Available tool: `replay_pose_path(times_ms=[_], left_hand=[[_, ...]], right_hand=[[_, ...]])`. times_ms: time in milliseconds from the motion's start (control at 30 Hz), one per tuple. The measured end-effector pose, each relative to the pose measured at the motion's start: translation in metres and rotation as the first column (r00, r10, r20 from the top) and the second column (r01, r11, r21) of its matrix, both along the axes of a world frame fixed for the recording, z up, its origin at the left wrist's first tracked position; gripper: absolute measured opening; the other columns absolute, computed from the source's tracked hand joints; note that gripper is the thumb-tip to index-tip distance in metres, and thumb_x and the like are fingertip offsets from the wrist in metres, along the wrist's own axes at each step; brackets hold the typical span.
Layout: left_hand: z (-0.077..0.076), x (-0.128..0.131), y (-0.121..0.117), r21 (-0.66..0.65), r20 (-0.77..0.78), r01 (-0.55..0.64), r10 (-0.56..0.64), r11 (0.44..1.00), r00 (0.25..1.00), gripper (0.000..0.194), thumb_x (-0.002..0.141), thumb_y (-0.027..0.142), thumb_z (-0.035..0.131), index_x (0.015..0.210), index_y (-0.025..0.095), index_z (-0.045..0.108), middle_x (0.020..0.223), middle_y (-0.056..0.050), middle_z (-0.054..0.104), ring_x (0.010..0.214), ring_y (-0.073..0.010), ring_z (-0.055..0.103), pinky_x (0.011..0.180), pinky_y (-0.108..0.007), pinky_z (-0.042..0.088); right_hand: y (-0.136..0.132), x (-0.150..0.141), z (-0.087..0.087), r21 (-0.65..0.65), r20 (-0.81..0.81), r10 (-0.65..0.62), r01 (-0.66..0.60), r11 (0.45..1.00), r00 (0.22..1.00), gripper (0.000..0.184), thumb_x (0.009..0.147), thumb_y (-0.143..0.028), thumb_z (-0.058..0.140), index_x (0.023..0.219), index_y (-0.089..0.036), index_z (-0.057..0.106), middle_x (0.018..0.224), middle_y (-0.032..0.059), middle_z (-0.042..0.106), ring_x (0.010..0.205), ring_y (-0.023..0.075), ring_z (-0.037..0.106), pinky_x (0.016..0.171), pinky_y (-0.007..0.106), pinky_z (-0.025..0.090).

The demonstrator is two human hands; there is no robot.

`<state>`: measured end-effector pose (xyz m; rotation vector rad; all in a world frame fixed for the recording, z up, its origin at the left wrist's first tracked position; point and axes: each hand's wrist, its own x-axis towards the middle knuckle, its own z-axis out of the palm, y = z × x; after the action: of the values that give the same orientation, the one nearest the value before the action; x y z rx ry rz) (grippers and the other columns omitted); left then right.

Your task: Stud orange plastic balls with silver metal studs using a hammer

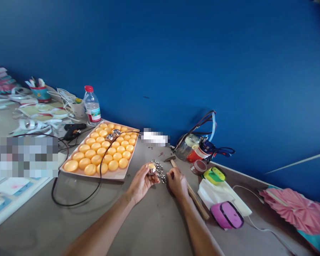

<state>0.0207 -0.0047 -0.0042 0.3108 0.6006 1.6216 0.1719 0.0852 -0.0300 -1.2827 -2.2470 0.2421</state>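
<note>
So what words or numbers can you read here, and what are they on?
None that I can read for sure.
Bottle: label print too small and blurred.
Pen cup: a little yellow mark, too small to make out.
Red and white tub: any writing is too blurred.
White thing by the wall: blurred over.

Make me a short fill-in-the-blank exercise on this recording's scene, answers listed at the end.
Of the left hand and the right hand, the one holding a ball partly covered with silver beads is the ____ one. The tool with a long wooden handle beside the right hand is a ____. In the tray of orange balls, ____ balls look silver. The bottle's cap is ____.

Missing words: left; hammer; two; red.
</note>
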Motion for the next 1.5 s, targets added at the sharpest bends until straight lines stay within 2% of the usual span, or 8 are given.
replay_pose_path(times_ms=[200,400,533,633,700,1000,1267,1500], left_hand=[[0.001,0.001,-0.001,0.006,-0.022,0.009,-0.009,1.000,1.000,0.026,0.080,0.036,0.056,0.095,0.015,0.052,0.069,-0.003,0.062,0.057,-0.0150,0.061,0.063,-0.032,0.049],[0.000,0.000,-0.003,0.008,-0.043,0.008,-0.007,1.000,0.999,0.025,0.080,0.036,0.056,0.094,0.016,0.052,0.069,-0.003,0.062,0.057,-0.0150,0.061,0.061,-0.030,0.049],[0.002,0.001,-0.004,-0.008,-0.061,0.021,-0.021,1.000,0.998,0.027,0.079,0.036,0.057,0.097,0.016,0.053,0.070,-0.003,0.062,0.057,-0.0140,0.061,0.059,-0.026,0.049],[0.006,0.001,-0.006,-0.019,-0.052,0.043,-0.044,0.999,0.998,0.030,0.077,0.035,0.059,0.101,0.017,0.053,0.070,-0.002,0.062,0.056,-0.0140,0.061,0.057,-0.026,0.048],[0.007,0.000,-0.007,-0.026,-0.033,0.051,-0.052,0.998,0.998,0.032,0.076,0.032,0.061,0.103,0.018,0.053,0.072,-0.002,0.062,0.057,-0.0143,0.061,0.057,-0.026,0.049],[0.001,-0.001,-0.006,0.007,0.006,0.098,-0.098,0.995,0.995,0.042,0.073,0.030,0.064,0.112,0.017,0.052,0.078,-0.006,0.064,0.062,-0.0164,0.062,0.067,-0.032,0.048],[0.005,0.004,-0.007,0.015,-0.065,0.102,-0.101,0.995,0.993,0.028,0.072,0.033,0.066,0.092,0.015,0.059,0.076,-0.004,0.062,0.062,-0.0146,0.059,0.067,-0.031,0.048],[0.004,0.004,-0.007,-0.006,-0.124,0.096,-0.096,0.995,0.988,0.027,0.073,0.035,0.064,0.091,0.015,0.058,0.078,-0.004,0.062,0.068,-0.0165,0.060,0.069,-0.032,0.048]], right_hand=[[-0.002,0.003,0.004,-0.070,-0.033,-0.050,0.048,0.996,0.998,0.007,0.076,-0.021,0.043,0.074,-0.020,0.049,0.060,0.0000,0.054,0.056,0.0147,0.050,0.055,0.024,0.035],[-0.010,-0.002,0.015,-0.224,-0.392,0.095,-0.195,0.955,0.915,0.019,0.081,-0.032,0.044,0.078,-0.018,0.057,0.069,0.0024,0.059,0.064,0.0151,0.054,0.062,0.025,0.040],[-0.017,-0.009,0.023,-0.439,-0.696,-0.052,-0.367,0.820,0.717,0.020,0.078,-0.037,0.052,0.074,-0.018,0.056,0.054,-0.0040,0.049,0.044,0.0092,0.041,0.047,0.022,0.034],[-0.023,-0.012,0.029,-0.475,-0.828,-0.155,-0.528,0.704,0.539,0.021,0.073,-0.036,0.059,0.083,-0.018,0.056,0.061,-0.0037,0.053,0.044,0.0075,0.043,0.048,0.022,0.034],[-0.028,-0.014,0.032,-0.477,-0.851,-0.181,-0.582,0.659,0.493,0.021,0.071,-0.034,0.062,0.084,-0.018,0.056,0.065,-0.0031,0.055,0.046,0.0072,0.044,0.049,0.022,0.035],[-0.037,-0.021,0.038,-0.466,-0.869,-0.212,-0.594,0.656,0.448,0.017,0.068,-0.030,0.066,0.078,-0.018,0.058,0.073,-0.0022,0.057,0.050,0.0059,0.044,0.052,0.022,0.036],[-0.043,-0.027,0.040,-0.558,-0.807,-0.256,-0.544,0.627,0.532,0.020,0.064,-0.032,0.068,0.071,-0.018,0.055,0.058,-0.0056,0.050,0.047,0.0066,0.041,0.052,0.022,0.037],[-0.043,-0.027,0.042,-0.587,-0.794,-0.270,-0.569,0.576,0.545,0.018,0.063,-0.029,0.068,0.070,-0.017,0.057,0.056,-0.0066,0.048,0.049,0.0061,0.039,0.051,0.020,0.033]])
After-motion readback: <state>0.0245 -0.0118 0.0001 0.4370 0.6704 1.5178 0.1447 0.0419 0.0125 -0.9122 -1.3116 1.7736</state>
